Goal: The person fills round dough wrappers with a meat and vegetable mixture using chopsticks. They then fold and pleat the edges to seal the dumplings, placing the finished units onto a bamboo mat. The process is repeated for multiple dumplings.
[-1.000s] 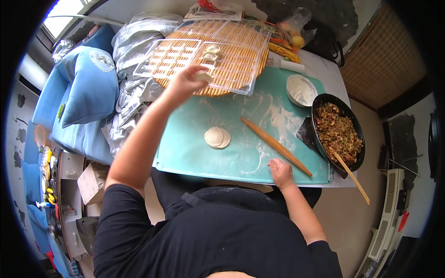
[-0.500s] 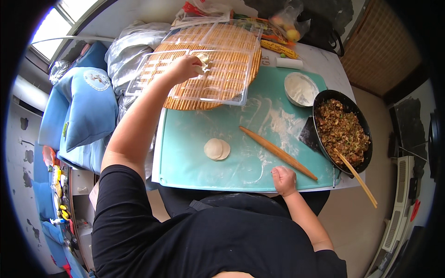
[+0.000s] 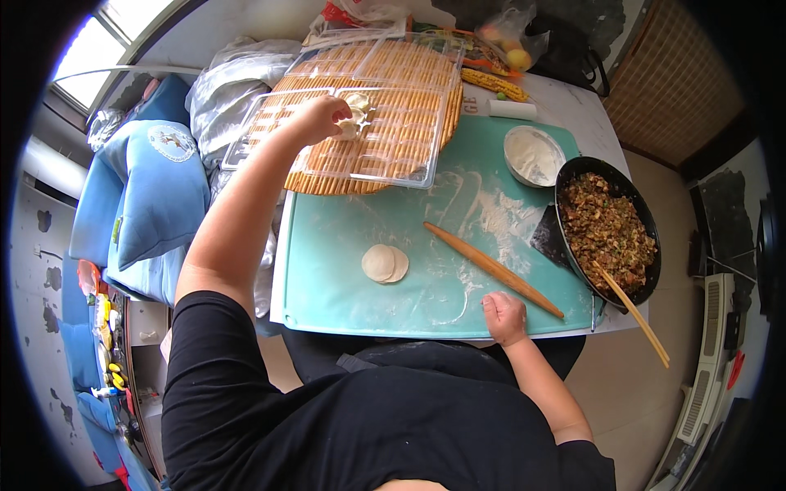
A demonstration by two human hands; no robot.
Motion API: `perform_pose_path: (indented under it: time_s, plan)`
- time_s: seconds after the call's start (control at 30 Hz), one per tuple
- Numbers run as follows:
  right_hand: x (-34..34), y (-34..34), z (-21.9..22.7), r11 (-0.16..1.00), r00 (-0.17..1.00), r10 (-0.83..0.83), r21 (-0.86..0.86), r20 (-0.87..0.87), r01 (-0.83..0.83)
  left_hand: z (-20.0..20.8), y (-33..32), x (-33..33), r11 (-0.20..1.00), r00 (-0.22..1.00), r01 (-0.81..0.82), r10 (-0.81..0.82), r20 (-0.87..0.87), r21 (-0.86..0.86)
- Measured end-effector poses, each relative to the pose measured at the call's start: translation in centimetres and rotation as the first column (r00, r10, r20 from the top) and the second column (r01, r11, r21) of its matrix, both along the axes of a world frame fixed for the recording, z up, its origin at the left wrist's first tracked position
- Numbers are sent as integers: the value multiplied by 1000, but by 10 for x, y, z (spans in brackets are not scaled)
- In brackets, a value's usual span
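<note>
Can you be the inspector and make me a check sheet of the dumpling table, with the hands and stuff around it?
Surface: teal mat, dusted with flour.
Job's things: dumplings in a clear tray on a round woven mat; dough circles, rolling pin and flour bowl on the teal mat; black pan of filling with chopsticks at right.
Clutter: corn cob, bagged fruit, white roll, beyond the teal mat.
Left grip: at the dumplings; contact unclear.
Right grip: curled by the teal mat's near edge; nothing seen in it.
Cables: nothing seen for certain.
Surroundings: blue cushion and silvery cloth at left.
</note>
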State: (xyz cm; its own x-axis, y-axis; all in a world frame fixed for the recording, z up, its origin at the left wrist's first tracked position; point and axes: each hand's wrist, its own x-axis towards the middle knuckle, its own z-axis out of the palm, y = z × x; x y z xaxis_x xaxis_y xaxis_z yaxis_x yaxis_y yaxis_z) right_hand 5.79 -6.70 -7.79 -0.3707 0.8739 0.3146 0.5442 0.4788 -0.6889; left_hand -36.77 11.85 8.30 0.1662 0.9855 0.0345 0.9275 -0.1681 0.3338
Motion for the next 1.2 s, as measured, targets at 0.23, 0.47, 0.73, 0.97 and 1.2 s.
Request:
perform_pose_path:
  time_s: [0.23, 0.47, 0.73, 0.97, 1.2]
  plan:
    - [-2, 0, 2, 1000, 1000, 1, 0, -3, -1, 2, 3, -11, 995, 997, -78, 78, 1, 66]
    - [-2, 0, 1, 1000, 1000, -12, 9, -2, 12, -2, 5, 2, 995, 972, 92, -79, -221, 47]
    - [-2, 0, 1, 1000, 1000, -17, 3, 20, 16, 9, 11, 5, 997, 969, 27, -46, -241, -78]
    - [-2, 0, 1, 999, 999, -40, 8, -5, 40, 9, -4, 7, 988, 957, 109, -75, -279, 107]
    - [-2, 1, 0, 999, 1000, -29, 19, 1, 29, 7, -19, 14, 995, 989, -39, 51, -139, 90]
